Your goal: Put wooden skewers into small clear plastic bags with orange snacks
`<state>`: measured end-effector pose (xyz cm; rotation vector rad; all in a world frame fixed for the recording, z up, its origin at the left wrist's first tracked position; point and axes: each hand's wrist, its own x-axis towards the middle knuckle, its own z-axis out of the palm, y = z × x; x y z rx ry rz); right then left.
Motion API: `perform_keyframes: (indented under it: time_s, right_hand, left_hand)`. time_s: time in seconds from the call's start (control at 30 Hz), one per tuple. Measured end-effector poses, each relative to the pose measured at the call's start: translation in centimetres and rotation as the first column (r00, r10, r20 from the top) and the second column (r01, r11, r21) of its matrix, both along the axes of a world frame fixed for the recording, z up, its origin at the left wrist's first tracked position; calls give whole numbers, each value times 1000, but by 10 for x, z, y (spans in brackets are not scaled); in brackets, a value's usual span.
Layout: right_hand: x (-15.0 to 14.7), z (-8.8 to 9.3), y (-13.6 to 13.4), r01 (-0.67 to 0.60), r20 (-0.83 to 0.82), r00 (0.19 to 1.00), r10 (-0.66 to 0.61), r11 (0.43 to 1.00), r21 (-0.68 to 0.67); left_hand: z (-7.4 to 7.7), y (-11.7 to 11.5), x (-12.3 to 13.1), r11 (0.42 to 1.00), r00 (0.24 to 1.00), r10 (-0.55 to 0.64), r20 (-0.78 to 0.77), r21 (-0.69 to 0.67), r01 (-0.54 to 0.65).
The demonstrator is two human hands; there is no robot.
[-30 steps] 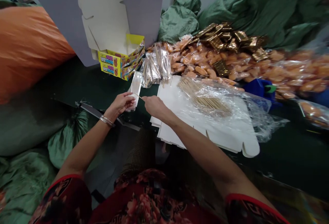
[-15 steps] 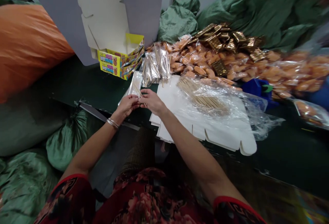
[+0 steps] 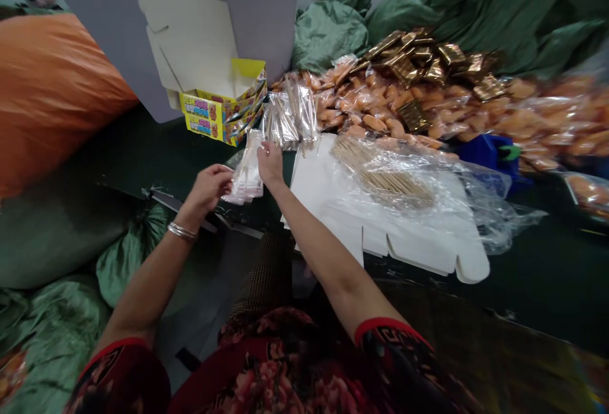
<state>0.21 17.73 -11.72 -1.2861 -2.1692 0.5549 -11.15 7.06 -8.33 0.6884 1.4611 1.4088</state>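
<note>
My left hand grips the near end of a stack of small clear plastic sleeves over the dark table edge. My right hand has its fingers closed on the upper part of the same stack. Just beyond lies a pile of clear sleeves filled with thin wooden sticks. A loose heap of bare wooden sticks rests on crumpled clear plastic to the right.
Flat white box blanks lie under the plastic sheet. A yellow printed box stands behind, with a white blank leaning upright. Orange snack packets and gold packets pile at back right. Green sacks and an orange sack surround.
My right hand, which pinched a single stick a second ago, came in to my left hand and now reaches farther up onto the sleeve stack. My left hand shifted slightly left and lower.
</note>
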Motion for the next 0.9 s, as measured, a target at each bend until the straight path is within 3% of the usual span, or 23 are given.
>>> perform_keyframes:
  time_s: [0.13, 0.23, 0.3, 0.4, 0.47, 0.53, 0.57, 0.6, 0.67, 0.73, 0.83, 0.9]
  right_hand:
    - [10, -6, -5, -152, 187, 971, 153, 988, -21]
    - [6, -7, -6, -157, 207, 965, 161, 987, -37]
    - [6, -1, -5, -154, 184, 970, 160, 987, -46]
    - [19, 26, -14, -169, 68, 983, 170, 985, -28]
    - [39, 51, -32, -284, -229, 936, 266, 958, -49]
    - [63, 74, -59, -552, -604, 691, 397, 829, -87]
    - [74, 84, -74, -653, -698, 583, 415, 751, -98]
    - [84, 91, -89, -698, -750, 528, 398, 707, -116]
    - [100, 97, -114, -686, -805, 512, 299, 707, -173]
    - [110, 94, -130, -617, -834, 523, 177, 754, -227]
    - [120, 85, -141, -548, -852, 518, 78, 795, -260]
    - [126, 80, -143, -507, -850, 526, 35, 815, -280]
  left_hand:
    - [44, 1, -20, 971, 980, 169, -105, 191, -147]
    - [86, -11, -14, 928, 966, 168, -196, 363, -88]
    - [110, -26, -7, 923, 958, 57, -281, 381, 57]
    - [133, -49, 2, 940, 886, -228, -403, 147, 308]
    - [141, -59, 8, 915, 819, -384, -426, -60, 398]
    - [147, -64, 15, 887, 780, -459, -426, -173, 427]
    - [149, -64, 20, 878, 768, -476, -428, -188, 440]
    - [151, -64, 25, 869, 756, -492, -432, -185, 459]
    - [151, -62, 36, 840, 719, -532, -446, -169, 516]
    - [147, -59, 45, 799, 668, -579, -467, -165, 578]
    - [137, -55, 56, 727, 570, -642, -514, -172, 665]
    - [130, -56, 63, 729, 509, -587, -630, -138, 670]
